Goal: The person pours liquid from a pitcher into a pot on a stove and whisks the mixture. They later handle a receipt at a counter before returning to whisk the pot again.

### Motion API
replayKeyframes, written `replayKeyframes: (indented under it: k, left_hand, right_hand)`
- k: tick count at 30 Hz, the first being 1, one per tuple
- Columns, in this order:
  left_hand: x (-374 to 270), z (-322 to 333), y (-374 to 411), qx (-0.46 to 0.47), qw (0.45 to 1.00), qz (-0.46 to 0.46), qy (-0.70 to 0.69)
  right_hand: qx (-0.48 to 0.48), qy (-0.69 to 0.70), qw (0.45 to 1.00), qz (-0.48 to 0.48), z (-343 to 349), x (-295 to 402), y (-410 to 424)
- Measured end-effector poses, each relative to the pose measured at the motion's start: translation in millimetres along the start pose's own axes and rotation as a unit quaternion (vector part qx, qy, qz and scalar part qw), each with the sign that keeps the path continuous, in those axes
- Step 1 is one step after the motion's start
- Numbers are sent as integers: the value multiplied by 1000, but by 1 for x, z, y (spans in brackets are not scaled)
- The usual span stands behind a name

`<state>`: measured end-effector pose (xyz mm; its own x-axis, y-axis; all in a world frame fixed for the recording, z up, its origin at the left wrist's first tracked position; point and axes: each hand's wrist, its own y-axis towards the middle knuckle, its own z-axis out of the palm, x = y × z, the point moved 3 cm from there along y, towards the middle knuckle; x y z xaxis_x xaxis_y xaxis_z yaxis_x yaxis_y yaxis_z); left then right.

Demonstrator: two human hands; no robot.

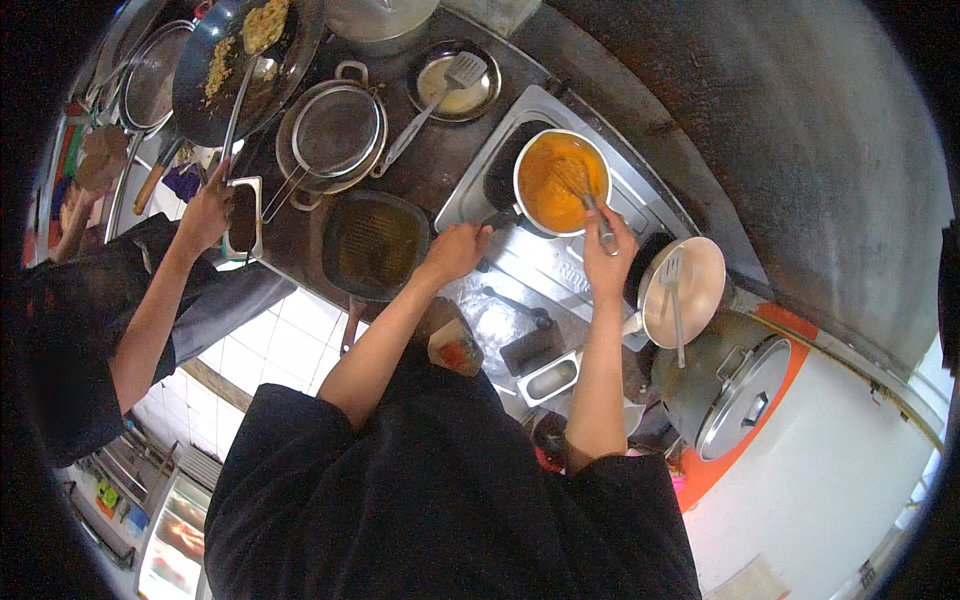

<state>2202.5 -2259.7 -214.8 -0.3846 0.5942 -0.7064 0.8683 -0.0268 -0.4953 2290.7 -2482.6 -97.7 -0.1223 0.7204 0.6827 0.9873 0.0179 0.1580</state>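
A white saucepan (pixel 562 182) of orange sauce sits on the two-burner metal gas stove (pixel 540 262). My right hand (pixel 609 251) grips the handle of a wire whisk (pixel 581 191), whose wires are in the sauce. My left hand (pixel 459 253) is closed around the dark handle of the saucepan, to its lower left. Right of my right hand, a light-coloured pan (pixel 701 289) holds a slotted turner (pixel 673 300). A square dark grill pan (pixel 375 244) with some oily liquid lies left of my left hand.
At the left, a co-worker's hand (pixel 206 214) holds a ladle in a wok (pixel 217 97) with food. Strainers (pixel 337 127) and a steel bowl with a turner (pixel 457 82) stand behind. A large lidded pot (pixel 697 367) is at the right; a small metal container (pixel 550 379) lies near my body.
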Motion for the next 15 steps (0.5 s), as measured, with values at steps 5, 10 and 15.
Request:
replayKeyframes:
  k: [5, 10, 15]
  left_hand:
    - [-5, -4, -4, -8, 1000, -4, -1]
    - [-1, -1, -3, -32, 999, 11, -15]
    - [6, 7, -2, -59, 998, 31, -9]
  right_hand:
    - [25, 116, 985, 128, 7, -23, -18]
    - [-5, 123, 985, 120, 15, -26, -20]
    - [8, 189, 972, 137, 18, -29, -21]
